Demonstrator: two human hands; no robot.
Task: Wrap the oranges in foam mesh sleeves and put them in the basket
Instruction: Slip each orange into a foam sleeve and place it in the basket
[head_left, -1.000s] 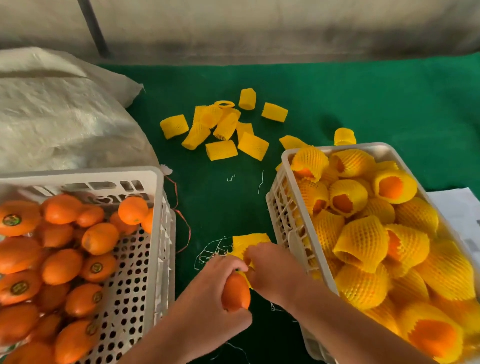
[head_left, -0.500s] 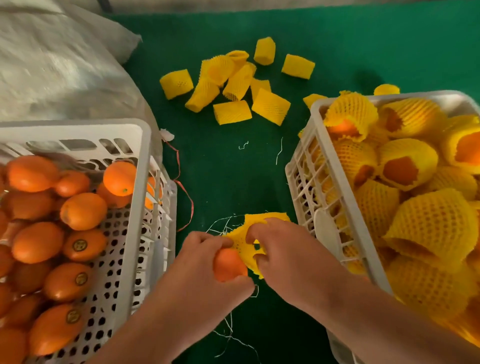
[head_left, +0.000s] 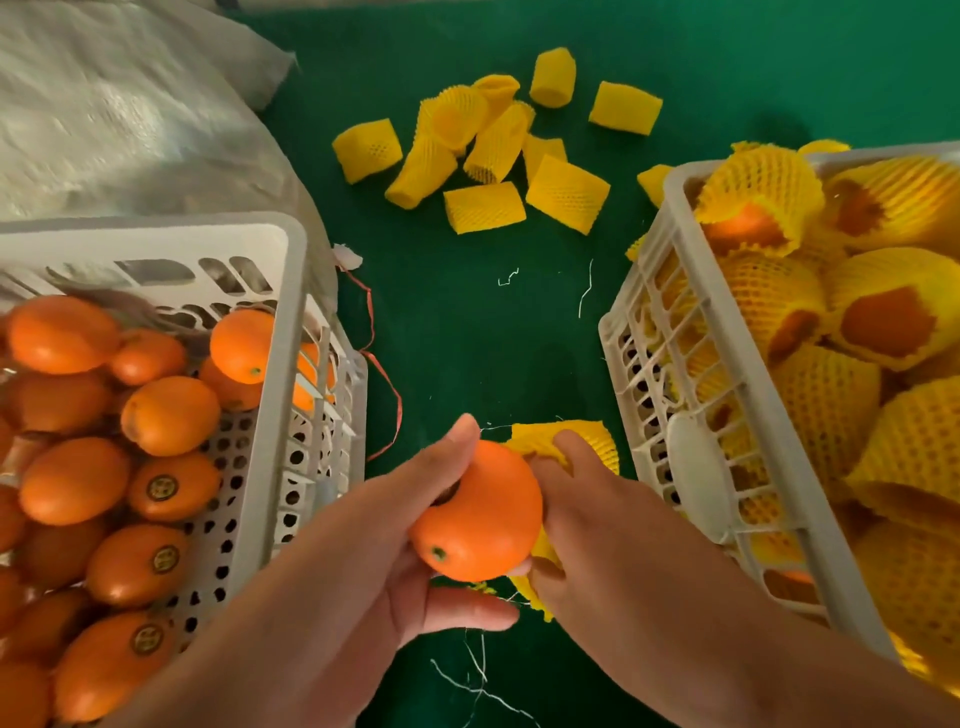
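Note:
My left hand (head_left: 358, 566) grips a bare orange (head_left: 480, 512) low in the middle, its stem end facing me. My right hand (head_left: 597, 525) pinches a yellow foam mesh sleeve (head_left: 571, 441) against the orange's right side; the sleeve's mouth touches the fruit and most of the sleeve is hidden behind my fingers. A white plastic basket (head_left: 670, 374) on the right holds several sleeved oranges (head_left: 883, 322). On the left, a white crate (head_left: 280, 332) is full of bare oranges (head_left: 171, 415).
Several loose yellow sleeves (head_left: 483, 208) lie on the green cloth (head_left: 467, 322) beyond my hands. A grey woven sack (head_left: 130, 114) fills the upper left. A thin red string (head_left: 384, 384) and white threads lie between the two containers.
The orange has turned in my left hand and shows more of itself, stem end toward me. My right hand has brought the sleeve up to its side. The view tilted further down.

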